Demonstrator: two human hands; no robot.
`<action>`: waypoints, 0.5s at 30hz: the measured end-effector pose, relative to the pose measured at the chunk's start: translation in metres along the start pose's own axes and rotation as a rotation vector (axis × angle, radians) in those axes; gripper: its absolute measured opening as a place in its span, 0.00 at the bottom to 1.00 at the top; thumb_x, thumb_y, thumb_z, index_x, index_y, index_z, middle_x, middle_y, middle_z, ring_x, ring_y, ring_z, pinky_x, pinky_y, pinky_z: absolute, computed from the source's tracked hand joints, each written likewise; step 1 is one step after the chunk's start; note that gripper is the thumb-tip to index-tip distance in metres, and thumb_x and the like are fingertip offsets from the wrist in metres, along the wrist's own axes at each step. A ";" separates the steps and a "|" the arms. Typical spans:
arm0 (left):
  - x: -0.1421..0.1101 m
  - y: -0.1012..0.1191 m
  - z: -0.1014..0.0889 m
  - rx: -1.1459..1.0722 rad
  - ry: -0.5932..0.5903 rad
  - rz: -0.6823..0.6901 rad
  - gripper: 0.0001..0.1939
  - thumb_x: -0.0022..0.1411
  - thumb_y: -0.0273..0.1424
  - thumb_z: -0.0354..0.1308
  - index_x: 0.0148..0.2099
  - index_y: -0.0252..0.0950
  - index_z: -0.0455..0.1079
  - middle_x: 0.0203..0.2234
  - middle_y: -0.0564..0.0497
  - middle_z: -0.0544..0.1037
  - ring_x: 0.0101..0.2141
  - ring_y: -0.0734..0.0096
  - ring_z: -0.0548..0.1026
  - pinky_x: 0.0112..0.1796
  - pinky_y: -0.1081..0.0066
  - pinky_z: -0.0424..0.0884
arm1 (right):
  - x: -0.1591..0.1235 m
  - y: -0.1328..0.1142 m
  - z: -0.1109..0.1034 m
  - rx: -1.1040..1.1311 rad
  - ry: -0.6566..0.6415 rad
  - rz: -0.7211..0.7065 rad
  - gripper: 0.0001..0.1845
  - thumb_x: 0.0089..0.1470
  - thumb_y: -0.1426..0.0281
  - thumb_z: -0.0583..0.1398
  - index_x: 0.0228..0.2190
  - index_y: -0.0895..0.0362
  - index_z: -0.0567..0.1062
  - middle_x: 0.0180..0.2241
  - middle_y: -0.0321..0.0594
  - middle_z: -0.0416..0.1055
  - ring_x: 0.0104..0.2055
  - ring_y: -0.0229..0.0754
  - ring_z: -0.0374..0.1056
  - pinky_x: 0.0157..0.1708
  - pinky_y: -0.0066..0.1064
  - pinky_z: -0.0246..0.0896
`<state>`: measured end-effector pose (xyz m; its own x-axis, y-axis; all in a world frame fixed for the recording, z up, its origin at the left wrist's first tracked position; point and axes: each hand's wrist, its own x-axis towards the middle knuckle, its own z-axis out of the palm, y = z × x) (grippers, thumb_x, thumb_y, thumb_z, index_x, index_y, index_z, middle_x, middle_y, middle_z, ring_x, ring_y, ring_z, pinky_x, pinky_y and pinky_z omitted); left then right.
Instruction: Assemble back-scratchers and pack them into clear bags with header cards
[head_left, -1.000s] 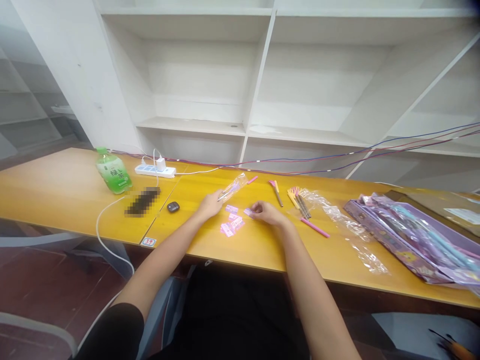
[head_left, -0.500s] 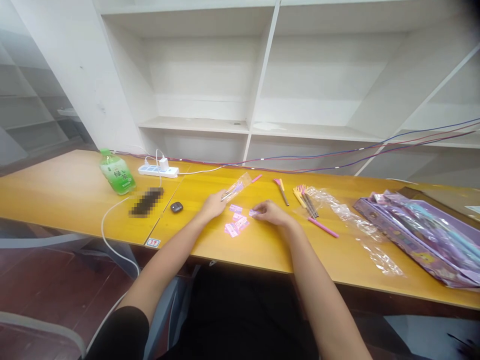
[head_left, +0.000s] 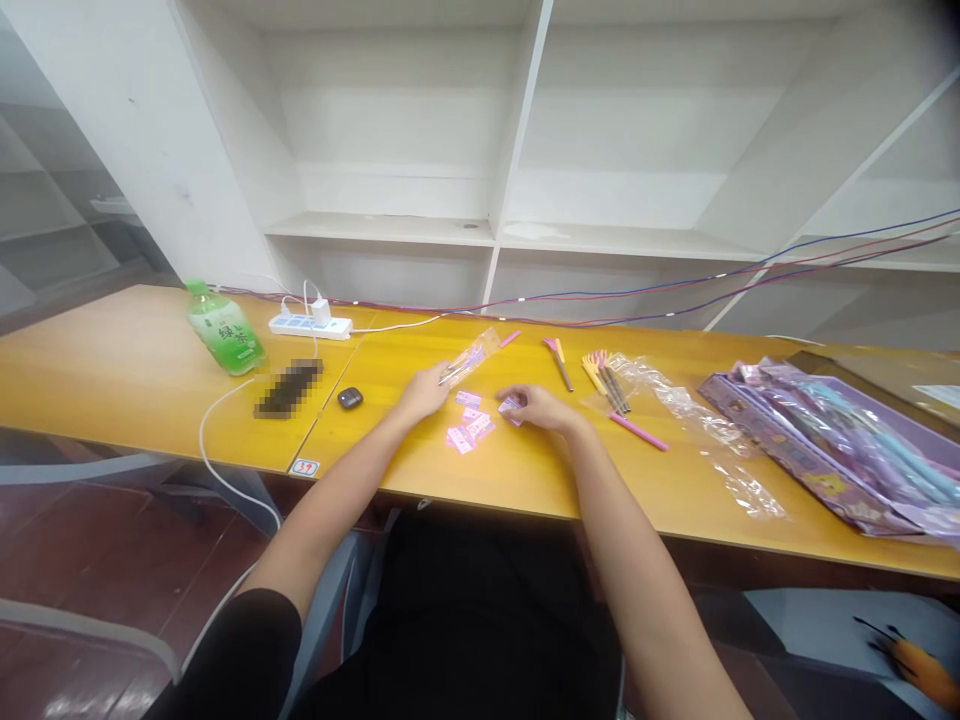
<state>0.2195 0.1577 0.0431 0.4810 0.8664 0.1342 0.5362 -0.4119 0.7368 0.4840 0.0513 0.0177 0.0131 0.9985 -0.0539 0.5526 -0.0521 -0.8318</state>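
Note:
My left hand [head_left: 427, 390] is closed on the near end of a clear plastic bag [head_left: 474, 357] with slim items and purple print inside. My right hand [head_left: 541, 408] pinches a small pink-and-purple card [head_left: 511, 407] just above the table. Between the hands lies a loose group of similar small cards [head_left: 471, 428], some overlapping. A pink stick [head_left: 511, 339] lies beyond the bag's far end. To the right of my right hand are a pen with a pink-and-yellow top [head_left: 559, 365], several hand-topped pens [head_left: 606, 380] bunched together, and a pink tube [head_left: 639, 432].
Crumpled clear wrappers [head_left: 679, 410] lie to the right, beside a purple box [head_left: 810, 450] of packaged items. On the left are a green-tea bottle [head_left: 226, 330], a power strip [head_left: 310, 326], a blurred dark object [head_left: 289, 389] and a small black case [head_left: 349, 398]. Shelves [head_left: 390, 228] stand behind the table.
The view has tilted down slightly. My right hand has turned the small card, which now shows more of its face. My left hand keeps its hold on the bag.

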 end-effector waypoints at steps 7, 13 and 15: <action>0.005 -0.002 0.001 0.040 -0.073 0.038 0.15 0.72 0.44 0.53 0.49 0.41 0.74 0.29 0.53 0.79 0.20 0.72 0.72 0.28 0.71 0.65 | 0.006 -0.006 0.001 0.205 0.134 -0.124 0.29 0.50 0.43 0.67 0.39 0.55 0.76 0.32 0.38 0.76 0.33 0.42 0.69 0.35 0.33 0.66; 0.011 -0.002 -0.001 0.075 0.007 0.086 0.05 0.66 0.34 0.60 0.39 0.39 0.73 0.30 0.51 0.81 0.31 0.68 0.77 0.35 0.72 0.69 | 0.014 -0.008 0.006 0.341 0.316 -0.141 0.31 0.46 0.41 0.67 0.39 0.52 0.69 0.29 0.34 0.69 0.30 0.40 0.65 0.31 0.31 0.62; 0.011 -0.002 -0.003 0.062 0.005 0.069 0.04 0.66 0.34 0.60 0.39 0.39 0.73 0.27 0.52 0.81 0.29 0.69 0.76 0.34 0.72 0.69 | 0.013 -0.010 0.006 0.352 0.340 -0.162 0.33 0.48 0.42 0.66 0.45 0.52 0.72 0.30 0.34 0.70 0.31 0.40 0.65 0.31 0.30 0.62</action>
<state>0.2219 0.1682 0.0452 0.5152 0.8365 0.1865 0.5438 -0.4872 0.6833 0.4742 0.0647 0.0221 0.2533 0.9409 0.2250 0.2570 0.1588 -0.9533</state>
